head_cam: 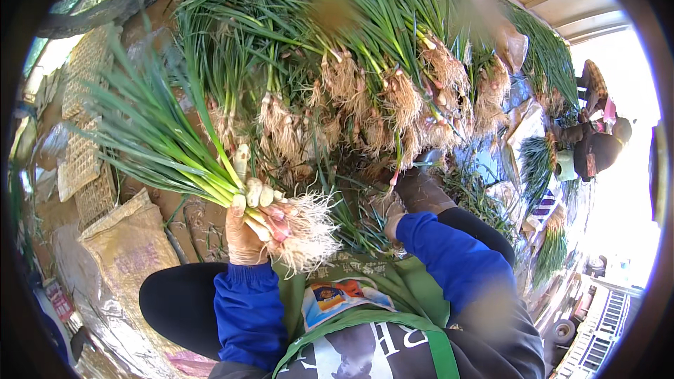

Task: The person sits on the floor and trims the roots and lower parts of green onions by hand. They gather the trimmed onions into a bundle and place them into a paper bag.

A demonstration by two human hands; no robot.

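Note:
My left hand [247, 231] grips a bunch of green garlic [221, 173], its leaves fanning up to the left. Reddish bulbs and pale roots [305, 231] stick out to the right of the fist. Pale coverings wrap the fingertips of that hand. Lower and to the right, my right hand [392, 218] is down by my boot, close to loose green leaves [358, 226]. A single stalk with a pink bulb [394, 178] hangs just above it. Blur and roots hide its fingers, so whether it holds anything is unclear.
A large heap of rooted garlic plants [368, 63] lies ahead. At the left are a woven sack [126, 242] and basket-weave mats [87, 84]. Another person [595, 147] bends among more bunches at the right, with a wheeled cart [590, 326] behind.

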